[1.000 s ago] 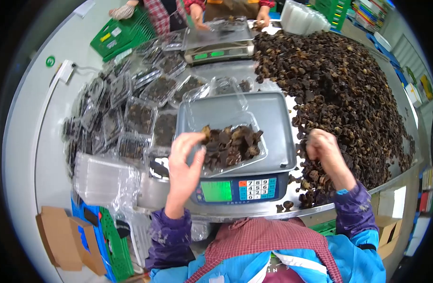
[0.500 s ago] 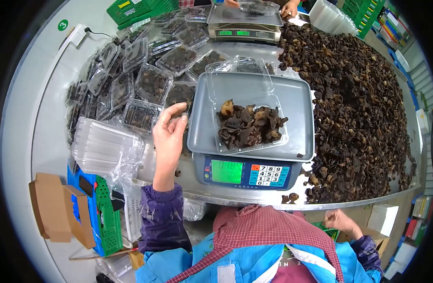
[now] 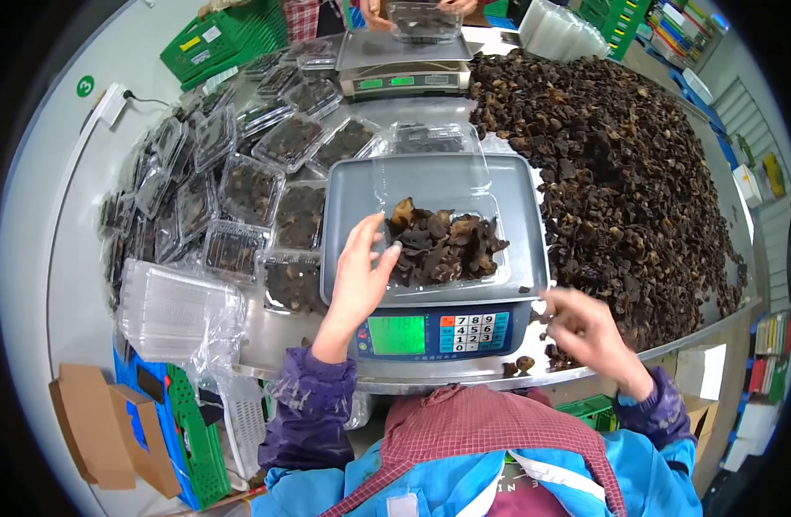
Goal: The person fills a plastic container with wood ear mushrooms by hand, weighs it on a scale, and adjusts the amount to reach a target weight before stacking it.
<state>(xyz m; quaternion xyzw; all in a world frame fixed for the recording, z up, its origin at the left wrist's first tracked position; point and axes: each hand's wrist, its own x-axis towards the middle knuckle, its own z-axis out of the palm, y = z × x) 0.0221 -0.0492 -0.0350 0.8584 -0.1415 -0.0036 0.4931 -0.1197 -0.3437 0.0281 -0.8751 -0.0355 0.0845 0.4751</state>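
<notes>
One filled tray (image 3: 500, 257) rests on the scale (image 3: 518, 200) beside the left hand (image 3: 358, 269).

The tray (image 3: 522, 222) leaves room right of the open box (image 3: 502, 273), while its lid (image 3: 431, 175) blocks the far side.

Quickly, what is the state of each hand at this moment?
Left hand: open, nothing visibly held.
Right hand: partly curled; whether it holds anything cannot be told.

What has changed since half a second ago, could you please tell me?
The left hand moved right, to beside the open box; the right hand came forward past the table edge, near the scale's front right corner. The box stayed open and filled on the scale.
</notes>
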